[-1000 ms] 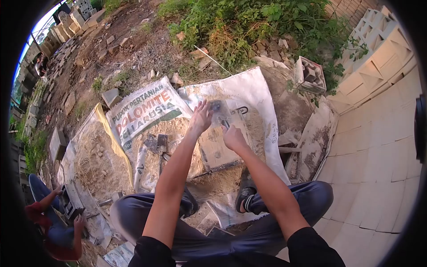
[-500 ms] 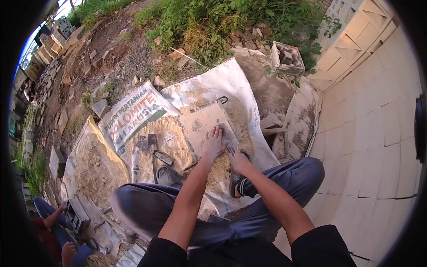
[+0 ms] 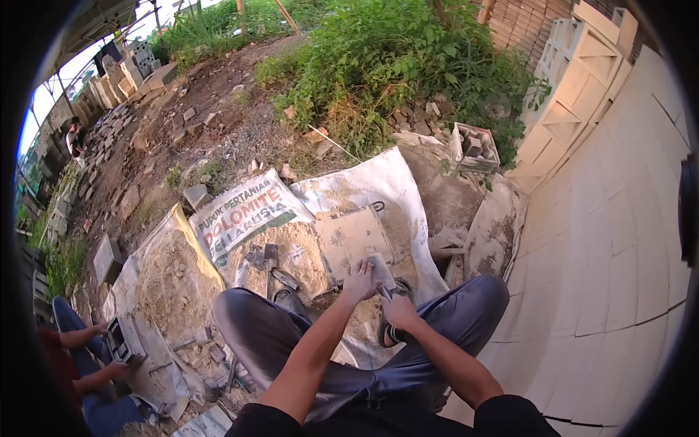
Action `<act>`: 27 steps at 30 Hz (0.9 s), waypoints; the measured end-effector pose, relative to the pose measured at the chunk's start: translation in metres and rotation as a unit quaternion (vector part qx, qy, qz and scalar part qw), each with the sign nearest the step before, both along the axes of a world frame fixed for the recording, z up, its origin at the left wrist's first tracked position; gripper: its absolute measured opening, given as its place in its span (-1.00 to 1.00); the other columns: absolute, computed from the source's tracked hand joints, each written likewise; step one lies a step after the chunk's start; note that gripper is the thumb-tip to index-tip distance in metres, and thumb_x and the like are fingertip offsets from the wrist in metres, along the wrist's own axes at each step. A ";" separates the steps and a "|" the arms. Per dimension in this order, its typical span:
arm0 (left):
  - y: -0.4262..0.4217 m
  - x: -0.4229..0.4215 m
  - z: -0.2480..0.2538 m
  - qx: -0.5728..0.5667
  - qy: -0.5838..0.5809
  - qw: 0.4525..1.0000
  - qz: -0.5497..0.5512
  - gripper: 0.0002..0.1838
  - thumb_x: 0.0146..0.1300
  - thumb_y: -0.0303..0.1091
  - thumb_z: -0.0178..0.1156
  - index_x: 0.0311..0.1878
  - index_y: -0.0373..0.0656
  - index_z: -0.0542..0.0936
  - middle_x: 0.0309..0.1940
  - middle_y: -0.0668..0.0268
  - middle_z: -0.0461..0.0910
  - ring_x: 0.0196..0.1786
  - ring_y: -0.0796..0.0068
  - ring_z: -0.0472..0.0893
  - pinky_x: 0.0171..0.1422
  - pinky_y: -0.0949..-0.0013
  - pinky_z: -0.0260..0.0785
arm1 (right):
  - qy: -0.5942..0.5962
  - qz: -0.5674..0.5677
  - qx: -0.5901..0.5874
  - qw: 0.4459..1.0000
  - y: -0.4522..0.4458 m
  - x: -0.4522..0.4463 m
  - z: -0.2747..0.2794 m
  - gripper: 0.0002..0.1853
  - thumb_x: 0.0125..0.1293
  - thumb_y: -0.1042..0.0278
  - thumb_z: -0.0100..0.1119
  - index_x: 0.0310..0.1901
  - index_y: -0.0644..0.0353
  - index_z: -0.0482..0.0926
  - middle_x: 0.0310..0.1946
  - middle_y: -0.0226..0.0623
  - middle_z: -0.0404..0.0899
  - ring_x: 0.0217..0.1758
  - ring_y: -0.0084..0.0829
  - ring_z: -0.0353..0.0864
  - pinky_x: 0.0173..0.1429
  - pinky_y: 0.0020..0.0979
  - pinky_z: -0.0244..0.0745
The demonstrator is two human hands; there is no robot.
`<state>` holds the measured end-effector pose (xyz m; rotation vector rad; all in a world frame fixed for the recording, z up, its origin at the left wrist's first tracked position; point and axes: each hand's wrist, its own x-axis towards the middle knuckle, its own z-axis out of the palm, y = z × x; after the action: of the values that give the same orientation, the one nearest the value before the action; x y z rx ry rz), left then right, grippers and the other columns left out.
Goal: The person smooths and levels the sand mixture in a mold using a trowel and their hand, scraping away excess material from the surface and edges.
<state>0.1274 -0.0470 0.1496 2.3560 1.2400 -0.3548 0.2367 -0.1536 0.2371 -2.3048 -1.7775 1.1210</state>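
My right grip [image 3: 399,309] is curled round the slim handle of a flat, grey, rectangular metal trowel [image 3: 381,269], whose blade points away from me, just beyond my knuckles. My left grip [image 3: 358,284] is not closed on anything: the fingers are stretched out flat, at the left edge of the blade. I cannot tell whether they press on the metal or only on what lies under it.

Directly beyond both grips is a pale beige, square, flat slab [image 3: 353,234] dusted with powder, its near edge by my left fingertips. Loose, sandy beige powder [image 3: 302,237] spreads to the left of it. In that powder, left of my left grip, lie a small dark metal scoop [image 3: 271,251] and, nearer to me, a dark oblong tool [image 3: 285,280] that is too small to make out.

A white woven sack [image 3: 404,178] lies past the slab, and a white sack printed with red and green lettering [image 3: 244,211] lies farther left. Well beyond my grips, to the right, a grey open box [image 3: 477,164] holds rubble, with leafy green plants [image 3: 393,65] behind it. A pale wall of stacked blocks [image 3: 597,240] rises right of my right grip. Far to my left, a seated co-worker in a red top [image 3: 62,357] handles a grey hollow block [image 3: 124,341].
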 end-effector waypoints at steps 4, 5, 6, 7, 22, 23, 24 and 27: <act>0.071 -0.037 0.005 0.039 -0.026 0.996 0.076 -0.14 0.23 0.24 -0.19 0.40 -0.18 -0.09 0.45 0.23 -0.25 0.48 0.32 -0.25 0.47 -0.02 -0.41 | 0.027 -0.075 0.044 0.996 0.066 -0.037 -0.020 -0.44 0.27 -0.04 -0.07 -0.19 0.48 0.49 -0.24 0.29 0.50 -0.09 0.15 0.51 0.02 -0.06 0.40; 0.089 -0.047 0.007 0.039 -0.027 0.996 0.080 -0.14 0.23 0.24 -0.19 0.40 -0.18 -0.09 0.45 0.23 -0.25 0.48 0.32 -0.25 0.47 -0.02 -0.41 | 0.029 -0.070 0.087 0.993 0.088 -0.046 -0.033 -0.45 0.28 -0.03 -0.07 -0.26 0.49 0.50 -0.32 0.31 0.51 -0.15 0.16 0.53 -0.03 -0.05 0.42; 0.108 -0.058 0.006 0.046 -0.026 0.994 0.099 -0.15 0.23 0.23 -0.17 0.41 -0.16 -0.09 0.45 0.26 -0.25 0.48 0.36 -0.26 0.47 -0.01 -0.44 | 0.031 -0.064 0.131 0.989 0.108 -0.054 -0.042 -0.45 0.28 -0.01 -0.07 -0.32 0.50 0.51 -0.40 0.32 0.51 -0.21 0.17 0.54 -0.08 -0.05 0.43; 0.127 -0.068 0.005 0.053 -0.022 0.992 0.115 -0.15 0.22 0.21 -0.15 0.41 -0.14 -0.09 0.45 0.29 -0.25 0.49 0.40 -0.27 0.48 0.00 -0.46 | 0.034 -0.061 0.131 0.989 0.127 -0.064 -0.044 -0.45 0.28 -0.01 -0.07 -0.32 0.50 0.51 -0.40 0.32 0.51 -0.21 0.17 0.54 -0.08 -0.05 0.43; 0.108 -0.084 -0.042 0.044 0.044 0.991 0.121 -0.10 0.13 0.19 0.00 0.40 -0.16 -0.02 0.45 0.28 -0.18 0.48 0.36 -0.17 0.48 0.00 -0.39 | 0.084 -0.084 0.017 0.993 0.108 -0.092 -0.086 -0.44 0.30 -0.02 -0.12 -0.14 0.53 0.35 -0.25 0.36 0.48 -0.13 0.19 0.51 -0.03 -0.04 0.42; 0.099 -0.081 -0.049 0.038 0.048 0.990 0.124 -0.11 0.14 0.19 -0.01 0.40 -0.16 -0.03 0.45 0.28 -0.19 0.48 0.36 -0.18 0.48 0.01 -0.40 | 0.084 -0.085 0.018 0.993 0.096 -0.091 -0.083 -0.44 0.30 -0.02 -0.12 -0.14 0.53 0.35 -0.25 0.36 0.48 -0.13 0.19 0.51 -0.03 -0.04 0.42; 0.086 -0.079 -0.045 0.038 0.048 0.991 0.123 -0.11 0.14 0.19 -0.01 0.40 -0.16 -0.03 0.45 0.28 -0.19 0.48 0.36 -0.18 0.48 0.01 -0.40 | 0.081 -0.088 0.013 0.993 0.085 -0.089 -0.078 -0.43 0.29 -0.01 -0.10 -0.12 0.54 0.35 -0.24 0.36 0.48 -0.12 0.20 0.50 -0.02 -0.04 0.41; 0.052 -0.071 -0.034 0.012 0.074 0.991 0.110 -0.12 0.17 0.19 -0.04 0.40 -0.16 -0.06 0.45 0.28 -0.20 0.48 0.37 -0.18 0.49 0.04 -0.40 | 0.076 -0.038 -0.004 0.996 0.051 -0.077 -0.064 -0.43 0.27 0.00 -0.06 -0.11 0.54 0.37 -0.23 0.35 0.48 -0.12 0.19 0.50 0.00 -0.04 0.40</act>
<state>0.0567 0.0053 0.1152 2.2168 1.5655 -0.4495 0.1593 -0.1022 0.1734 -2.2055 -1.6208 1.2557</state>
